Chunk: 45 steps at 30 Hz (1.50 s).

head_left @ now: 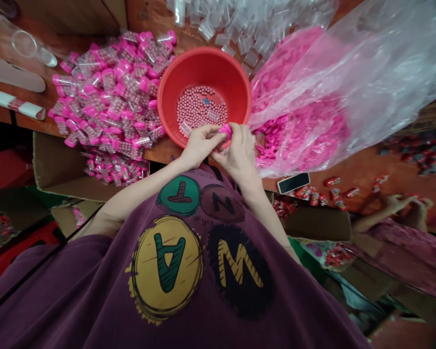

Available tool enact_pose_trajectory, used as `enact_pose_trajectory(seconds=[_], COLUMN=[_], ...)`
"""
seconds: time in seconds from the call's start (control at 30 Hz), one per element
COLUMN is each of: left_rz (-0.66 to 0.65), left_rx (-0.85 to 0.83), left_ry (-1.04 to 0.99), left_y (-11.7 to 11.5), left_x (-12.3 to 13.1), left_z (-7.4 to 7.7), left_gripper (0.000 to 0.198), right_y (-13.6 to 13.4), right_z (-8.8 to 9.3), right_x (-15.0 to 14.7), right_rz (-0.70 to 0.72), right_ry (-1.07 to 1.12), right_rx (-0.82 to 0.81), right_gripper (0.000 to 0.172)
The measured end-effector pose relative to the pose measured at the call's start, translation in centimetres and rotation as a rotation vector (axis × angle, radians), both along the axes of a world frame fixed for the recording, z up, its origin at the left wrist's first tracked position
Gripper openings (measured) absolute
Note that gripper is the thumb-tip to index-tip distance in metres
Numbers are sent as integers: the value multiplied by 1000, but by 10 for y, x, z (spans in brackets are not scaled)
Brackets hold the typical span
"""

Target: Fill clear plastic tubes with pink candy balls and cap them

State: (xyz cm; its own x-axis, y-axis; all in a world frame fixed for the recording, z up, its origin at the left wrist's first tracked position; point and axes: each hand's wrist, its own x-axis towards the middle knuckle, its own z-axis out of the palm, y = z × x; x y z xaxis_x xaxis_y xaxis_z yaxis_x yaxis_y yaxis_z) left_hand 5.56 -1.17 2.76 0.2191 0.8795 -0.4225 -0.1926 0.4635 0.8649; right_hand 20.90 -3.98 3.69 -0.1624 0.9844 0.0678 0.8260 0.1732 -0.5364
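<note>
Left hand (202, 144) and right hand (240, 151) pinching pink cap (225, 130), its lower part hidden

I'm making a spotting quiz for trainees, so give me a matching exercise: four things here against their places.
1. Pink cap
2. Pink beads
3. Phone
4. Clear plastic bag

A. Inside the red bowl
B. Around bright pink pieces
C. At the fingertips of the left hand and right hand
D. Near small red packets

Pairs: 1-C, 2-A, 3-D, 4-B.
</note>
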Motion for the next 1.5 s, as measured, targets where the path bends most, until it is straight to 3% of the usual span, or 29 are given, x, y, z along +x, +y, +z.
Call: enact_pose_trajectory(seconds=[0.2, 0.43, 0.6, 0.77, 0.97, 1.1, 1.17, 1.5], left_rz=[43, 62, -3, -54, -14, 88, 126, 186], left_rx=[-106, -251, -30, 113, 144, 56, -16, -172], left_ry=[-17, -120, -19, 86, 175, 149, 100, -52], left_y=[-3, -6, -2, -2, -1, 1, 1, 2], left_x=[2, -1, -7, -11, -9, -3, -1, -9], left_z=[3, -8, -11, -4, -8, -17, -19, -18], left_gripper=[9, 6, 16, 13, 9, 8, 5, 17], right_y=[-4, -15, 1, 6, 3, 6, 8, 22], right_z=[-21, -13, -10, -12, -7, -11, -16, -35], right_x=[-7, -6, 7, 12, 9, -10, -20, -23], right_rz=[31, 22, -85, -159, 27, 57, 17, 112], right_ry=[-74, 130, 450, 545, 366, 56, -42, -84], right_rx=[68, -50, -144, -147, -159, -181, -181, -105], right_gripper=[62, 69, 44, 49, 38, 64, 66, 56])
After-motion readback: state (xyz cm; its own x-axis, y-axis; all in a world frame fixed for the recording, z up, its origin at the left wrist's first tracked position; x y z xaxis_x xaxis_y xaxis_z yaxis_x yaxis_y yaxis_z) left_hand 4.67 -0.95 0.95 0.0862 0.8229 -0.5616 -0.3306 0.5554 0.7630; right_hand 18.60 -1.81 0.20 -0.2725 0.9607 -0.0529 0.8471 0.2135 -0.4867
